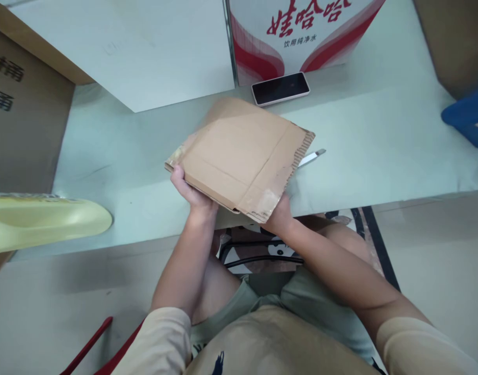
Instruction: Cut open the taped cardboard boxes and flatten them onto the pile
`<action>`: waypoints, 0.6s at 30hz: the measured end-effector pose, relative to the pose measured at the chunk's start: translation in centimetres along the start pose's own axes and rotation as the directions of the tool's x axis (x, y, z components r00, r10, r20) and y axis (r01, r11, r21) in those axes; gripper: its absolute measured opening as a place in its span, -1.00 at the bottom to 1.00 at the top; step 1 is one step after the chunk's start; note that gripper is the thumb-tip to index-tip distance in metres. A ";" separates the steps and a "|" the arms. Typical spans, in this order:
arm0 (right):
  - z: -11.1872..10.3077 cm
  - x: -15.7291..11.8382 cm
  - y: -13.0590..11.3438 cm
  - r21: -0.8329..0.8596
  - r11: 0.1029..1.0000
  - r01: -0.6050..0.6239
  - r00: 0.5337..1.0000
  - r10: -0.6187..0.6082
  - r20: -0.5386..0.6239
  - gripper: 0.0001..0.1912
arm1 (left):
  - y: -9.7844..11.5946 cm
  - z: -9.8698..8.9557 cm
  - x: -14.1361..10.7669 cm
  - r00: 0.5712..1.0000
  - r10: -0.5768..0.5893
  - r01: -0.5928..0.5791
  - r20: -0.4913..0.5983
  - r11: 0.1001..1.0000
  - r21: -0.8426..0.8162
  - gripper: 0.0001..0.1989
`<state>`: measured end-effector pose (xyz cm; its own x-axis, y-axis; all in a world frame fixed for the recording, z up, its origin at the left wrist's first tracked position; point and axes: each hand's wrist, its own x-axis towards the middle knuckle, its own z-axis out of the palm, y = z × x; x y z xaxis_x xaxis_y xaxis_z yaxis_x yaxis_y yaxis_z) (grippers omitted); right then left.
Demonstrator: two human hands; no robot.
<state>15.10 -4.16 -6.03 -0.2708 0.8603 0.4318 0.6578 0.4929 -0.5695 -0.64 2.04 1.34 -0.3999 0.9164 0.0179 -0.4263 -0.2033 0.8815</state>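
Observation:
A folded piece of brown cardboard (239,148) is held up over the near part of the table, tilted, with a ragged torn edge on its right side and shiny tape at its near corner. My left hand (194,192) is closed on its left near edge, thumb on top and the other fingers hidden underneath. My right hand (280,216) grips the near right corner from below, its fingers mostly covered by the cardboard. A utility knife (312,157) lies on the table just right of the torn edge, partly hidden by the cardboard.
A phone (281,88) lies behind the cardboard, before a red and white carton (297,39). A large white box (145,52) stands at back left, a brown carton (23,109) at far left. A yellow-green object (47,221) and a blue object (467,120) flank the pale table (379,146).

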 end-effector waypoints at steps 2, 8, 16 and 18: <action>-0.8 0.1 -0.2 -0.010 0.999 0.045 0.990 -0.046 -0.133 -0.83 | 0.2 0.1 0.1 1.000 0.027 -0.027 0.001 1.000 0.013 -0.44; -3.3 1.6 -2.7 0.011 0.947 0.320 0.815 -0.270 -0.513 -0.81 | 0.7 -0.4 0.5 0.999 0.023 -0.024 -0.022 0.999 -0.048 -0.47; -5.9 1.5 -1.7 0.184 0.948 0.259 0.877 -0.152 -0.455 -0.88 | 2.9 -4.2 2.8 0.992 0.009 -0.042 -0.128 0.965 -0.259 -0.65; -7.2 2.0 0.7 0.179 0.983 0.039 0.890 0.048 -0.454 -0.85 | 3.7 -4.8 2.9 0.995 0.020 -0.047 -0.101 0.962 -0.270 -0.70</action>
<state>20.11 -3.03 -0.51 0.1093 0.7300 0.6746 0.5103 0.5412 -0.6683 -7.30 2.26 2.37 -0.4881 0.8727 -0.0120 -0.6106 -0.3317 0.7191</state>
